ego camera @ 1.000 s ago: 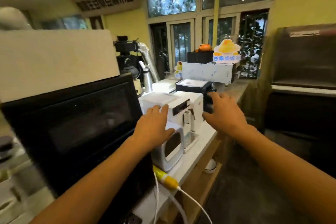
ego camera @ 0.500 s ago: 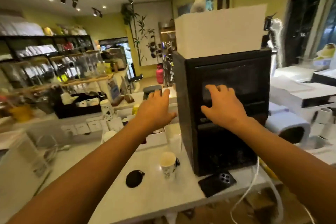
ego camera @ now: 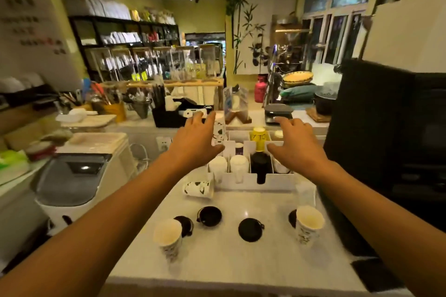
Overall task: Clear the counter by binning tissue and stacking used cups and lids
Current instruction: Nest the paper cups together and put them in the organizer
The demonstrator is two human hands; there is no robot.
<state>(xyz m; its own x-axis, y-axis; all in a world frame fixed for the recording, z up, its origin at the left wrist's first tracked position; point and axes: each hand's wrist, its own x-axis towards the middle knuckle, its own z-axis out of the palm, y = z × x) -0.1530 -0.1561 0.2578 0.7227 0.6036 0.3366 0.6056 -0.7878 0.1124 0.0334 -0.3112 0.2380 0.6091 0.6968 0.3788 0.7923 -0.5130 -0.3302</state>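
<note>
2 cups (ego camera: 168, 239) stand up on the white counter (ego camera: 231, 263), 1 near each side, and 1 more lies tipped over. 4 black lids (ego camera: 250, 229) lie between them. Above, the left hand (ego camera: 195, 142) and right hand (ego camera: 293, 147) are spread flat, holding nothing.

hidden: left hand (ego camera: 195, 141) covers part of a patterned cup (ego camera: 220, 128) at 12 o'clock | right hand (ego camera: 293, 146) covers organizer's (ego camera: 251, 182) right slot | cut off: dark flat object (ego camera: 376, 272) at 4 o'clock by right forearm | blurred: shelf goods (ego camera: 135, 38) at 11 o'clock, wall lettering unreadable
</note>
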